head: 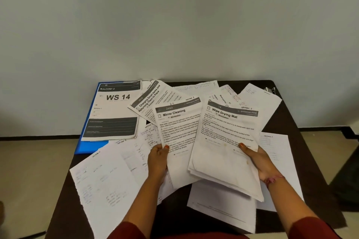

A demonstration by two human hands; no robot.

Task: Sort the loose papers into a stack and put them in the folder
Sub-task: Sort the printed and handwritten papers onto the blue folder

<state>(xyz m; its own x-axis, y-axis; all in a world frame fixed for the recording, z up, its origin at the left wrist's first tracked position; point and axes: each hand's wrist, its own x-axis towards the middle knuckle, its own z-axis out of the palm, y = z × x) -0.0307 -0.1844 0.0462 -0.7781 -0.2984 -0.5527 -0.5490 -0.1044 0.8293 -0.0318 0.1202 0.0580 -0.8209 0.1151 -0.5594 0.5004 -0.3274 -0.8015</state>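
My left hand [157, 162] grips a printed sheet headed "Mirror Cleaning" [179, 132] by its lower left edge, lifted above the table. My right hand [259, 161] holds a small stack of sheets topped by "Wipe Drying Mat" [225, 141], thumb on top. The two bundles sit side by side, the stack overlapping the single sheet. A blue folder [91, 145] lies at the table's far left, with a "WS 14" page pile [114, 110] resting on it. Several loose papers [108, 176] lie scattered over the dark table [287, 114].
A "Charging Small Items" sheet [149, 99] lies behind the held pages. Handwritten sheets cover the right side [275, 151] and the near edge [219, 205]. A metal binder clip [270, 89] sits at the far right corner. A pale wall stands behind the table.
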